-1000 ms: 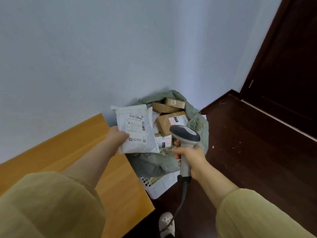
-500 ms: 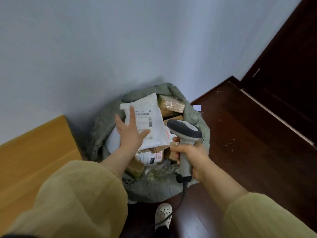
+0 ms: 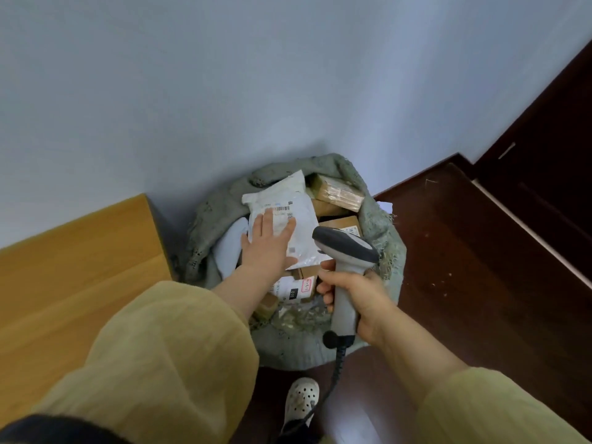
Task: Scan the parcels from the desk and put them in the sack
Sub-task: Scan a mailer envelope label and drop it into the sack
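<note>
A white mailer parcel [image 3: 288, 205] with a barcode label lies on top of the pile inside the grey-green sack [image 3: 221, 203], which stands on the floor against the wall. My left hand [image 3: 267, 245] lies flat on the mailer with fingers straight and spread. My right hand [image 3: 355, 299] grips the handle of a grey barcode scanner [image 3: 344, 248], its head over the sack's right side and its cable hanging down. Several brown cardboard boxes [image 3: 339, 193] and other labelled parcels fill the sack around the mailer.
The wooden desk [image 3: 80, 267] ends just left of the sack. Dark wooden floor [image 3: 464, 251] spreads to the right, with a dark door frame [image 3: 544, 139] beyond. My white clog [image 3: 301, 398] stands below the sack. The pale wall is close behind.
My left hand carried the white mailer from beside the desk over into the sack, let go of its grip and now lies flat on it. The view shifted right and down.
</note>
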A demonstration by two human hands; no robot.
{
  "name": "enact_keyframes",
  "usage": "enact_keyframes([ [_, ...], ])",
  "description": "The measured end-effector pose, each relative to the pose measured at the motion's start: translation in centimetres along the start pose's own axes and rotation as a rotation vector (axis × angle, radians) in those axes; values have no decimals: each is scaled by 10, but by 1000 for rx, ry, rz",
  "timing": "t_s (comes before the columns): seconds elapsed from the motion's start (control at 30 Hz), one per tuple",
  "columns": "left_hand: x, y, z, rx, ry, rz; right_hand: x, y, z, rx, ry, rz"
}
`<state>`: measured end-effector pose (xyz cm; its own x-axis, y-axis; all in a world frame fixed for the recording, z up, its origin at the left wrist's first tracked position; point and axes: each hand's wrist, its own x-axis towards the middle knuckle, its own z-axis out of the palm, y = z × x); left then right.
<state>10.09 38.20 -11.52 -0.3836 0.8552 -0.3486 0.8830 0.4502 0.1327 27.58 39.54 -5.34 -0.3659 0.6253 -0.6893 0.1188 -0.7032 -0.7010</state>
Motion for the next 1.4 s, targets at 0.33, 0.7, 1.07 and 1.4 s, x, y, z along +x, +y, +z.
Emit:
enact_keyframes([
  [0.33,-208,-54,-31,100,224,-213,-122,89,53,40,-323,142],
  [0.7,-478,-230,-22,7,318,-808,-250,193,234,-174,-631,205],
  [1.07,-687,-445,18,-61,342,-1149,-346,328,467,-288,-766,319],
  [1.4,-706,-604,51,-264,355,-1123,-335,378,599,-311,-712,415],
])
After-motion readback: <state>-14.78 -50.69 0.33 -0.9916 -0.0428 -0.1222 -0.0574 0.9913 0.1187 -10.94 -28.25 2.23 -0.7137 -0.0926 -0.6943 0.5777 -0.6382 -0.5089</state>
